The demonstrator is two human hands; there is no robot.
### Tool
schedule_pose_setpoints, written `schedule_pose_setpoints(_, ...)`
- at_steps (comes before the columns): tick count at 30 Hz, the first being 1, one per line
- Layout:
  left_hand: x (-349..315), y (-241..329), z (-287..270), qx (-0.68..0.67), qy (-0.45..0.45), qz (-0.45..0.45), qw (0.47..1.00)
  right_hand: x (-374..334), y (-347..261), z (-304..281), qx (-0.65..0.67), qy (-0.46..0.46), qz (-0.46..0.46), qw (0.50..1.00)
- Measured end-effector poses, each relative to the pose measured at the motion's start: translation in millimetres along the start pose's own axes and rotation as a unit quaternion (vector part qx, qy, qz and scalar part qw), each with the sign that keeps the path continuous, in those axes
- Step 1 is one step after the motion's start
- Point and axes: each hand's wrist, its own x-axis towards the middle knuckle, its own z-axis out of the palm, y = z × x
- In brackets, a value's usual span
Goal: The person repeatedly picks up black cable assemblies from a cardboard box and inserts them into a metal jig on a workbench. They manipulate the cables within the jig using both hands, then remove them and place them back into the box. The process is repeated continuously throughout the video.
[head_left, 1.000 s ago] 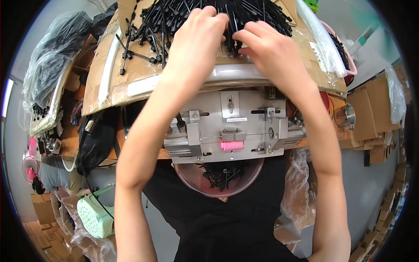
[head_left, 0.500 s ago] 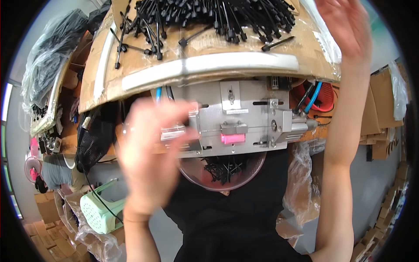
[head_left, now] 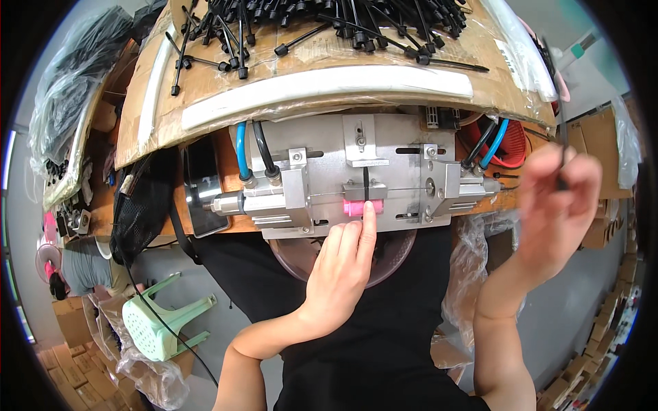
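The left hand (head_left: 337, 277), a blur over the left end of the metal fixture (head_left: 322, 140) half a second ago, is now at the fixture's middle, its index finger stretched out and its tip on the pink block (head_left: 354, 208), at the near end of a black rod (head_left: 366, 179). That rod lies across the small clamp there, where only the bare clamp showed before. The other fingers are curled; whether they grip anything cannot be told. The right hand (head_left: 558, 209), earlier raised at the upper right, is now lower, beside the fixture's right end, blurred, its fingers pinched on a dark thin rod (head_left: 563, 127) that points upward. With the left arm shifted, a dark flat tablet-like device (head_left: 203, 188) shows left of the fixture.
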Motion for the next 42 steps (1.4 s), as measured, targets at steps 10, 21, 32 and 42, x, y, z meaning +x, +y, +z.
schedule_pose_setpoints(10, 183.2, -58.5, -57.7, 0.052, 0.198, 0.175, 0.963, -119.9, 46.2, 81.6, -0.269, -0.137, 0.049, 0.952)
schedule_pose_setpoints(21, 185.2, -123.1, -110.4, -0.075, -0.07, 0.228, 0.968, -100.5, 45.0, 75.3, -0.313, -0.213, 0.076, 0.922)
schedule_pose_setpoints(32, 101.6, -78.5, -104.2, -0.12, 0.127, 0.02, 0.984, 120.3, 76.8, -1.0, -0.501, -0.278, -0.106, 0.813)
schedule_pose_setpoints(42, -8.0, -1.1, -6.0, -0.036, 0.033, -0.008, 0.999, 123.8, 91.8, -1.9, -0.428, -0.247, -0.003, 0.869)
